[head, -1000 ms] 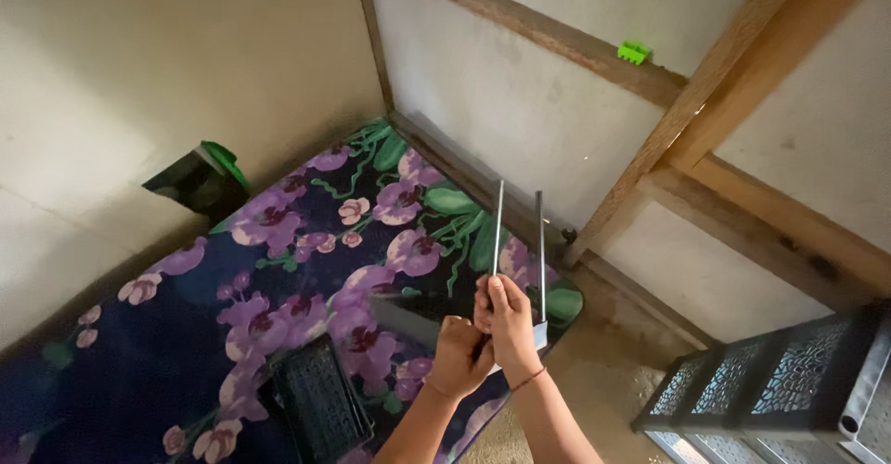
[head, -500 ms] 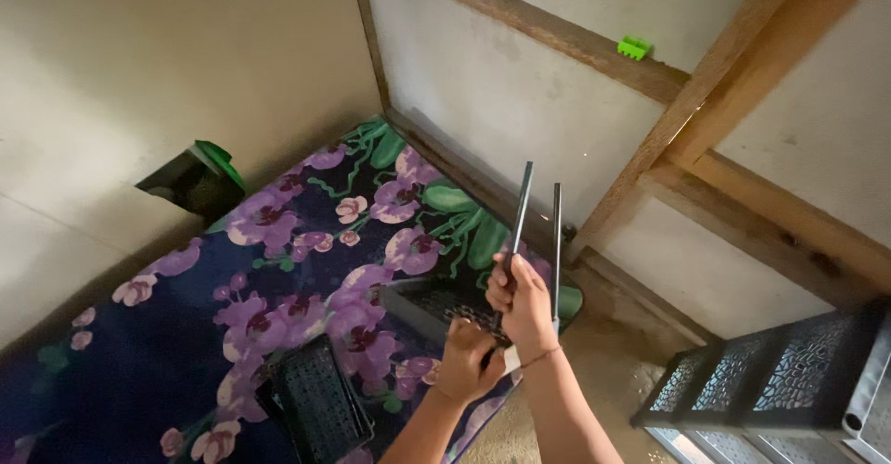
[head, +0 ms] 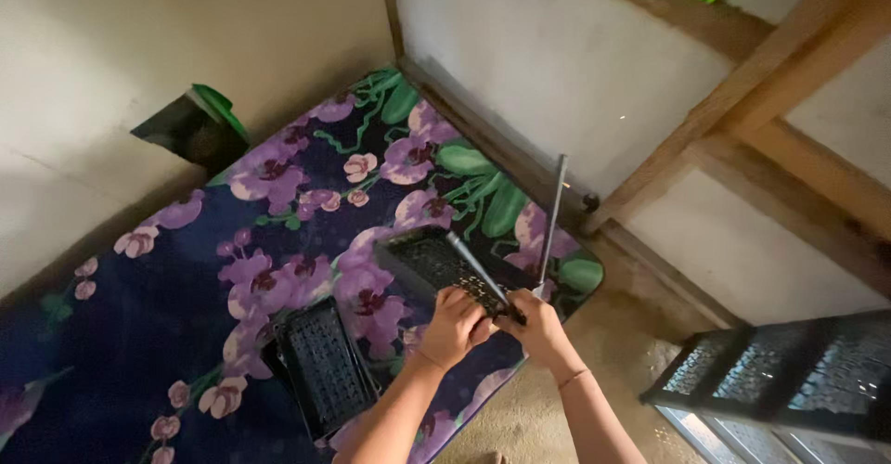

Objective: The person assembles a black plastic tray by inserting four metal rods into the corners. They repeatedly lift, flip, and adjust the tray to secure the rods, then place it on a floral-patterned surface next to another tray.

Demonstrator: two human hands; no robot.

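Observation:
My left hand [head: 453, 327] rests with curled fingers on the near edge of a black perforated plastic tray [head: 419, 258], which lies on the purple floral mat [head: 186, 288]. Just to its right, my right hand [head: 536, 329] grips the lower end of a thin grey metal rod [head: 475, 271]. That rod leans up and to the left across the tray. A second grey rod [head: 553, 218] stands nearly upright at the tray's near right corner, right beside my right hand.
Another black perforated tray [head: 320, 367] lies on the mat to the left. A black lattice shelf unit [head: 780, 371] stands at the lower right. A dark box with a green lid [head: 197, 122] leans on the left wall. Wooden wall beams [head: 742, 102] rise behind.
The rod in my right hand has swung from nearly upright to leaning left over the tray. Both hands have dropped lower onto the tray. The other rod stays upright.

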